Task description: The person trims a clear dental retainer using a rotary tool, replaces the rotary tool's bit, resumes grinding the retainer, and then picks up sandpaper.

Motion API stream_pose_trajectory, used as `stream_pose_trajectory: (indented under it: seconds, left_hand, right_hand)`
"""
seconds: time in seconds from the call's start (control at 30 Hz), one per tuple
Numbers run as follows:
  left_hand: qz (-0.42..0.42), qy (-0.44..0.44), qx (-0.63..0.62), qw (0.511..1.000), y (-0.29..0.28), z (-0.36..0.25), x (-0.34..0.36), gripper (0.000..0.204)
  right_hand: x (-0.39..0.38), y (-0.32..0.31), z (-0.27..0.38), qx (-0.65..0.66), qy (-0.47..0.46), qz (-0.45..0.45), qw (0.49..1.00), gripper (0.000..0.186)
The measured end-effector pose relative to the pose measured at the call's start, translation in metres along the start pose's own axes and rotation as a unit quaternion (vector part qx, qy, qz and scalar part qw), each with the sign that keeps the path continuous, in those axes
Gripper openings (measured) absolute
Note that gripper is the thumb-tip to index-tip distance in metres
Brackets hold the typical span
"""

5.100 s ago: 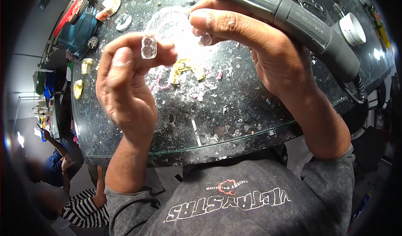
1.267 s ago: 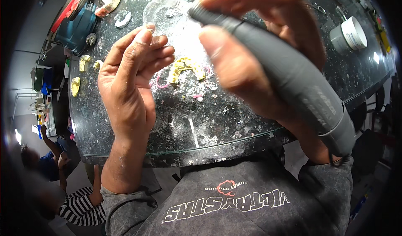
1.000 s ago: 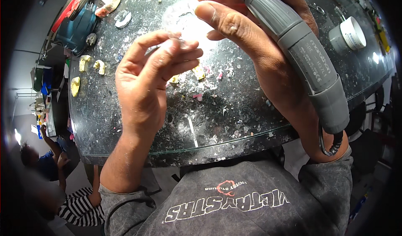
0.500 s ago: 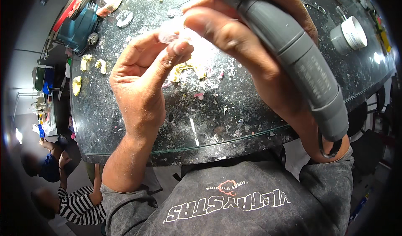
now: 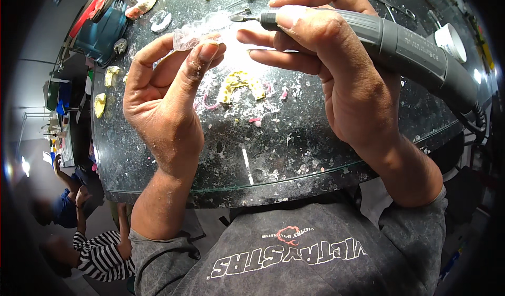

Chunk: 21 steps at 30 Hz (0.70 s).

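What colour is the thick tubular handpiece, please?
The handpiece is grey, best seen in the head view.

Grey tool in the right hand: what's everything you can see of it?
The grey tool has a thick, rounded, plastic-looking body with a grooved front section, pale printing, a black nose and a slim metal bit. A dark coiled cable leaves its rear. Gripped in the right hand, it slants down rightward above the table, bit pointing left toward a clear piece; whether they touch is unclear.
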<state>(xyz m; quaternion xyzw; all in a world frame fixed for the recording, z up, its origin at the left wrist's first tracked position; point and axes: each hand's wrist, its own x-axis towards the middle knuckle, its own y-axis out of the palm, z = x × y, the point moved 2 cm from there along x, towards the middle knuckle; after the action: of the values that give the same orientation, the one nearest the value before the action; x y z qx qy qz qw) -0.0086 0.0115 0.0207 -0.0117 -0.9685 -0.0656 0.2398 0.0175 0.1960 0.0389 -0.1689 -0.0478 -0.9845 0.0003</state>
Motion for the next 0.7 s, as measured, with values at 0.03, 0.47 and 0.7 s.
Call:
stream_pose_trajectory:
  seconds: [0.03, 0.47, 0.7]
  left_hand:
    - [0.003, 0.009, 0.0, 1.0, 0.0003, 0.0, -0.0001, 0.024]
    - [0.003, 0.05, 0.063, 0.997, 0.0006, -0.003, -0.0045, 0.019]
    - [0.001, 0.036, 0.067, 0.997, 0.0029, -0.0052, -0.0076, 0.018]
  right_hand:
    - [0.0, 0.0, 0.0006, -0.003, 0.0, 0.002, 1.0, 0.038]
    - [0.0002, 0.0033, 0.0027, -0.014, 0.001, 0.001, 1.0, 0.038]
    - [-0.0027, 0.0012, 0.0056, -0.017, -0.001, -0.001, 1.0, 0.038]
